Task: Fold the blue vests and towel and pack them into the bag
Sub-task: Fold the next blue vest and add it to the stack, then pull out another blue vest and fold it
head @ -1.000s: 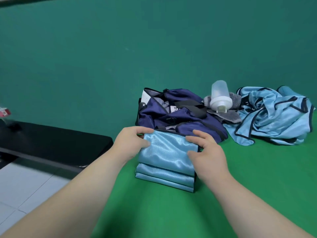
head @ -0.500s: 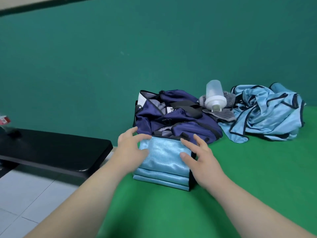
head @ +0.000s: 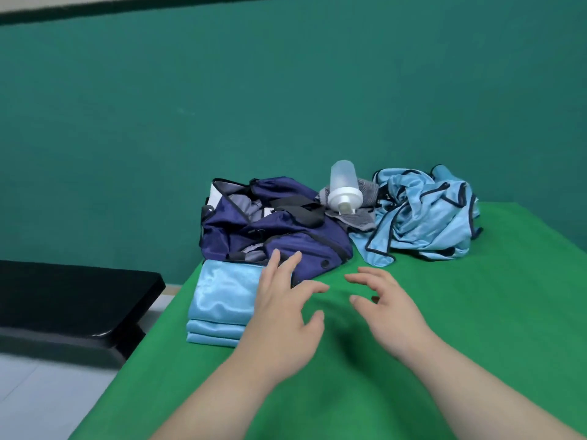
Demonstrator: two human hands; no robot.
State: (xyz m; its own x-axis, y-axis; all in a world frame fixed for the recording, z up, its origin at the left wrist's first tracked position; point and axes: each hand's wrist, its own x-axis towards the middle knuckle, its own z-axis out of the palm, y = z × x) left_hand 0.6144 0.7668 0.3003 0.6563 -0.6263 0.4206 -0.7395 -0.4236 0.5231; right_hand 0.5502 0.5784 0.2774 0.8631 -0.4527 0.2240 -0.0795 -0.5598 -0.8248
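Fingers (head: 290, 268): left hand (head: 282, 315) and right hand (head: 390, 312) spread loose, holding nothing
Risk: folded stack (head: 222, 290) at left edge of desk (head: 476, 312) could slide off if brushed

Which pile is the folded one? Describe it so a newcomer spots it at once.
Start at the green table, then find the navy bag at its far left corner. On the bag's near side lies the folded stack: flat, shiny light-blue layers with square edges, unlike the crumpled vests with dark trim right of the bag.

One left hand (head: 282, 319), one right hand (head: 394, 315), one bag (head: 286, 239), one bottle (head: 344, 185), one folded stack (head: 222, 293), one heap (head: 422, 217).
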